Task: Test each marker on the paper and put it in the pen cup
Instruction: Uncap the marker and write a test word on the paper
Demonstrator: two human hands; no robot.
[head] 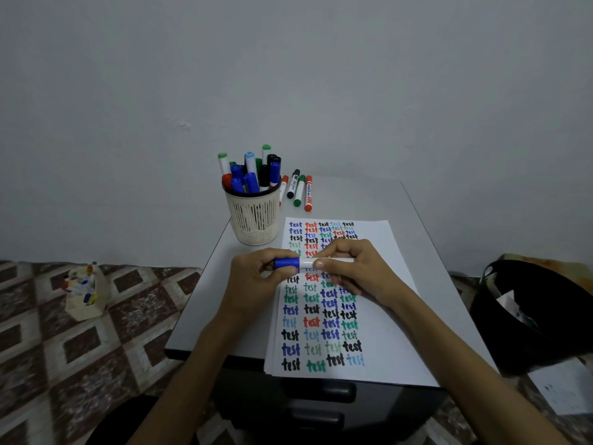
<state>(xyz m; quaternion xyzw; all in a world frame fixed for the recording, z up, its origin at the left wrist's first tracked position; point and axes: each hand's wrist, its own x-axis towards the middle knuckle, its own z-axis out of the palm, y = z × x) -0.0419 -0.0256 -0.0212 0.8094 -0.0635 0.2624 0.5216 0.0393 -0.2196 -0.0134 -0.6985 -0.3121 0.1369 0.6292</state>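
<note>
White paper [394,332], covered with coloured "test" words, is laid on the table [199,303]. Above it a marker [305,261] is held level: its blue cap [286,263] is pinched by the left hand [253,281], its barrel gripped by the right hand [362,271]. Farther back, the cup [253,220] is packed with pens, and loose markers [299,190] are laid just beside it.

Past the left edge of your surface [433,252], a cream box [80,308] sits on the patterned floor [48,364], well apart from the surface; it holds small colourful items too blurred to name. Off the right edge you have a black bin [545,332] on the floor with something white [510,303] inside it. Just in front of the bin, a white sheet [561,390] lies flat on the floor. Under the near edge, dark drawer fronts [317,393] face you. Behind the far edge stands a plain grey wall [288,75] with a small mark [185,125].
</note>
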